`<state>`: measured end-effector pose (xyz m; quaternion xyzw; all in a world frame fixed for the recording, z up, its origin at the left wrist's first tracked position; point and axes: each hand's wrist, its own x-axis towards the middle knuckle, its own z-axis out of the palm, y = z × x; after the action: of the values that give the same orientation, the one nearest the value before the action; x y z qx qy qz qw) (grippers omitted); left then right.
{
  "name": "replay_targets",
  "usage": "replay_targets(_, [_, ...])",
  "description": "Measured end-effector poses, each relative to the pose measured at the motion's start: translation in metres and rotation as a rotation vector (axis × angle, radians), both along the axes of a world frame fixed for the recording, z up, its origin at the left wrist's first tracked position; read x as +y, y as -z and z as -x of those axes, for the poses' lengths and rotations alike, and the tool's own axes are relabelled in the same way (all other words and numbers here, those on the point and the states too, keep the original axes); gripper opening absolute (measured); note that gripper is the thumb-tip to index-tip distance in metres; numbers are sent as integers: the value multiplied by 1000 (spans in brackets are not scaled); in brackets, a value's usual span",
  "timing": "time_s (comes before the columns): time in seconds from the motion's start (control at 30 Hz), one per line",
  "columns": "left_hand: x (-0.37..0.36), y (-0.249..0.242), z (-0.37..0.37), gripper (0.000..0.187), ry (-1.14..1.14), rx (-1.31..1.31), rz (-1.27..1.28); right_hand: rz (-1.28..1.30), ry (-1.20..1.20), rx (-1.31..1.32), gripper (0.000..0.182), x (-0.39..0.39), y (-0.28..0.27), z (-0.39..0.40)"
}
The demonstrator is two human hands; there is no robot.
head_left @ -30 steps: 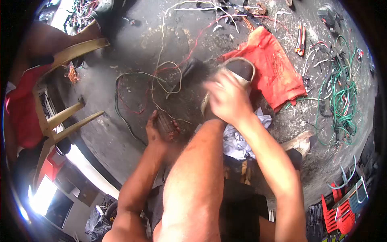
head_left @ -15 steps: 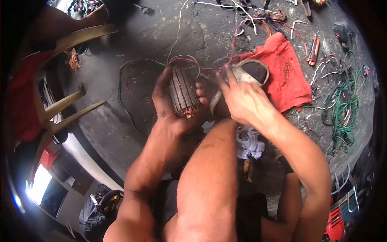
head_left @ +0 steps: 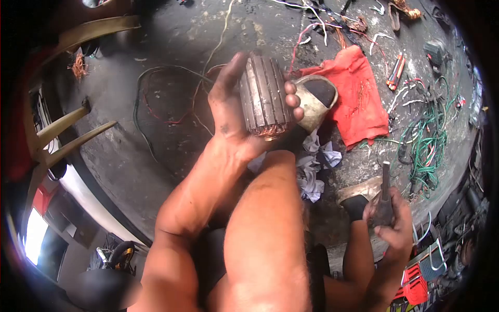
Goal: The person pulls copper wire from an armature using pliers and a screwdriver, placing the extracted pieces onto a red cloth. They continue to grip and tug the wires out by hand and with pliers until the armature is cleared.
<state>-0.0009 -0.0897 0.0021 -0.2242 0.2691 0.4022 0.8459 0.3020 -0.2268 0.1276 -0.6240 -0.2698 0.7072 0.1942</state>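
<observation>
My left hand (head_left: pixel 231 112) is closed around a motor armature (head_left: pixel 264 96), a ribbed grey cylinder with copper windings showing at its lower end. The armature is held raised over my raised knee, thumb on one side and fingertips on the other. Down at the right, my right hand (head_left: pixel 395 221) is closed on a dark tool (head_left: pixel 384 205) with a narrow metal shaft pointing up; its exact kind is unclear. A worn shoe (head_left: pixel 312 112) is behind the armature, overlapped by my left fingertips in this view. The other shoe (head_left: pixel 358 190) is beside my right hand.
A red cloth (head_left: pixel 358 99) lies on the dark floor beyond the shoe. Tangled green wires (head_left: pixel 429 151) and red-black pieces (head_left: pixel 396 72) are at the right. Crumpled white rags (head_left: pixel 310 174) lie near my leg. A chair (head_left: pixel 70 138) stands at the left.
My right hand has left the spot by the shoe and wires, moved down to the right, and now grips the dark tool. My left hand has brought the armature up and rightward.
</observation>
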Motion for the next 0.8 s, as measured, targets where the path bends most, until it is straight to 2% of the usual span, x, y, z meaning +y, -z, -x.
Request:
replay_targets(0.03, [1, -2, -5, 58, 6, -9, 4, 47, -24, -102, 66, -3, -8, 7])
replay_targets(0.07, [2, -4, -10, 58, 24, -13, -21, 37, -112, -196, 58, 0, -17, 13])
replay_targets(0.1, [2, -6, -14, 59, 40, -16, -46, 41, -109, -202, 58, 3, -22, 21])
replay_targets(0.17, [1, -9, -19, 61, 62, -82, -37, -280, -416, -423, 49, 13, -27, 39])
replay_targets(0.23, [2, -16, -27, 62, 72, -184, -38, -253, -381, -431, 45, 19, -32, 52])
replay_targets(0.3, [1, -17, -30, 64, 75, -143, -39, -409, -430, -445, 46, 18, -32, 56])
replay_targets(0.37, [0, -15, -30, 67, 112, -213, -175, -386, -458, -473, 47, 19, -38, 58])
replay_targets(0.43, [0, -15, -31, 65, 148, -216, -199, -363, -484, -547, 49, 18, -43, 60])
replay_targets(0.53, [2, -29, -37, 62, 120, -293, -171, -360, -503, -571, 51, 17, -46, 61])
replay_targets(0.6, [4, -36, -41, 57, 29, -408, -61, -364, -486, -556, 52, 15, -45, 60])
replay_targets(0.7, [8, -46, -40, 54, 52, -367, 41, -311, -414, -512, 52, 8, -46, 62])
replay_targets(0.8, [6, -48, -43, 53, 57, -250, -45, -207, -324, -444, 52, 7, -47, 67])
